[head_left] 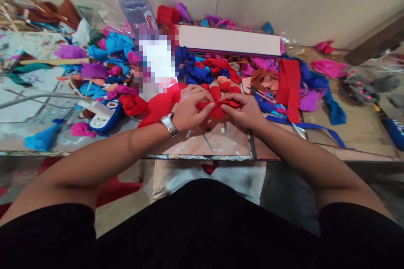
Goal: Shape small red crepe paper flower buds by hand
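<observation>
Between my two hands is a piece of red crepe paper (217, 110), pinched at both sides above the table. My left hand (192, 108), with a metal watch (169, 125) on its wrist, grips the paper's left part between thumb and fingers. On the other side, the thumb and fingers of my right hand (243, 109) are closed on its right part. Small rolled red and pink paper flowers (224, 83) lie just beyond my fingers. A wide red paper strip (159, 103) spreads out beside my left hand. Scissors (263, 93) lie past my right hand.
A clear bottle (137, 8) stands at the back left, near a pixelated bright patch. Coloured paper flowers heap around a long pale box (229, 40). A blue-and-white power strip (105, 117) with a cable sits at left. Another red strip (289, 90) lies at right.
</observation>
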`<control>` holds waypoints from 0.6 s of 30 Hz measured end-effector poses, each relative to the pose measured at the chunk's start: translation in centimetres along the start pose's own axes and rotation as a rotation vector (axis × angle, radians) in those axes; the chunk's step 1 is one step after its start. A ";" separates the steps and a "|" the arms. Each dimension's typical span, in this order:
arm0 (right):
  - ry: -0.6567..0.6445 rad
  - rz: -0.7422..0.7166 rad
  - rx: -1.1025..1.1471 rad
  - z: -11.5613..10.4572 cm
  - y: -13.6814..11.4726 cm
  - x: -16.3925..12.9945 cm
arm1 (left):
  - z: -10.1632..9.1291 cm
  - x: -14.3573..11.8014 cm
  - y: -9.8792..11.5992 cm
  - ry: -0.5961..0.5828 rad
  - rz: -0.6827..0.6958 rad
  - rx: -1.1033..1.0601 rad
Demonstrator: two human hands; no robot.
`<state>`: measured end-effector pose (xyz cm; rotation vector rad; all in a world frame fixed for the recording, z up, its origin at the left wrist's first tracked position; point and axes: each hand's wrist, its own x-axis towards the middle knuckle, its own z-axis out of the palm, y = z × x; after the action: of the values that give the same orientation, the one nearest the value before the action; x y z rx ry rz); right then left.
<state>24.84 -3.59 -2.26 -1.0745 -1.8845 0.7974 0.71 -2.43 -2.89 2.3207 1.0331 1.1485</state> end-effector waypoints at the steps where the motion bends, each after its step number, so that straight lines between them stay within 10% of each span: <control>1: 0.003 -0.004 -0.009 0.0 0.0 0.0 | 0.0 0.0 0.0 0.001 -0.002 0.004; 18: 0.013 -0.017 -0.036 -0.2 -0.4 -0.1 | -0.2 0.0 0.3 -0.041 -0.018 -0.042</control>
<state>24.87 -3.86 -1.86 -1.0820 -1.9015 0.7481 0.70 -2.66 -2.55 2.2877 1.0035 1.1011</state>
